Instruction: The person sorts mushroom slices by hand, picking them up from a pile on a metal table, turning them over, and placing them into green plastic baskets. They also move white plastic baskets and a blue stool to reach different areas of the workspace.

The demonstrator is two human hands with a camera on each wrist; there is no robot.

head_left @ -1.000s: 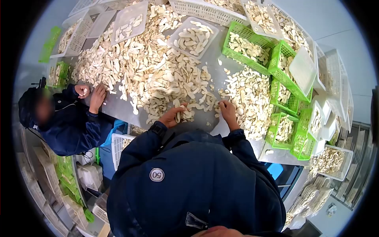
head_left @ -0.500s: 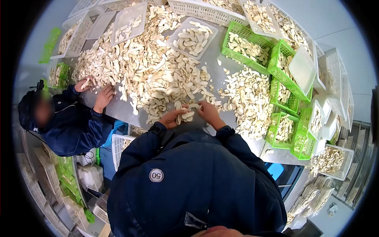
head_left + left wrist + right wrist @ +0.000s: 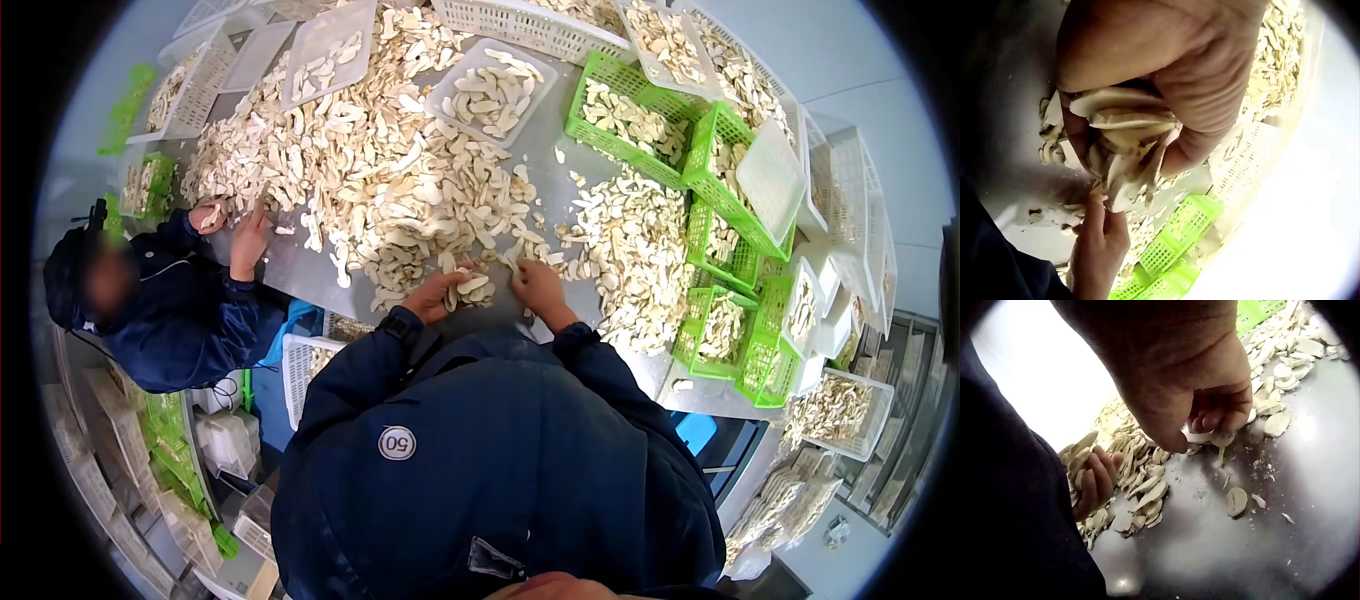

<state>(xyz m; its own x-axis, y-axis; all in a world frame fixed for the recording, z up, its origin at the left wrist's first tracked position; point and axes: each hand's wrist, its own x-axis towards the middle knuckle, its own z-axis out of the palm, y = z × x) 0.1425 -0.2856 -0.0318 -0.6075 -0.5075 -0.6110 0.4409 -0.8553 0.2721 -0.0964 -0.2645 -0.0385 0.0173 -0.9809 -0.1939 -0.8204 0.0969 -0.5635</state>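
My left hand (image 3: pixel 432 298) grips a small bunch of pale mushroom slices (image 3: pixel 1129 122), its fingers curled round them at the near edge of the big heap. To its right, my right hand (image 3: pixel 541 290) is low over the metal table, thumb and fingers pinching a mushroom slice (image 3: pixel 1221 440). The big heap of slices (image 3: pixel 400 170) spreads in front of the left hand and off to the far left. A smaller pile of slices (image 3: pixel 635 250) lies right of my right hand. One loose slice (image 3: pixel 1237 502) and crumbs lie on the table below the right hand.
Green baskets (image 3: pixel 630 150) of slices stand along the right side. A clear tray (image 3: pixel 545 85) with slices sits behind the heap, and white crates (image 3: pixel 530 35) line the back. At the left, another person (image 3: pixel 170 310) handles slices at the table.
My right hand moved from the right pile's edge in to beside the left hand, then slightly back right. My left hand stays put with its slices. The other person's hands shifted.
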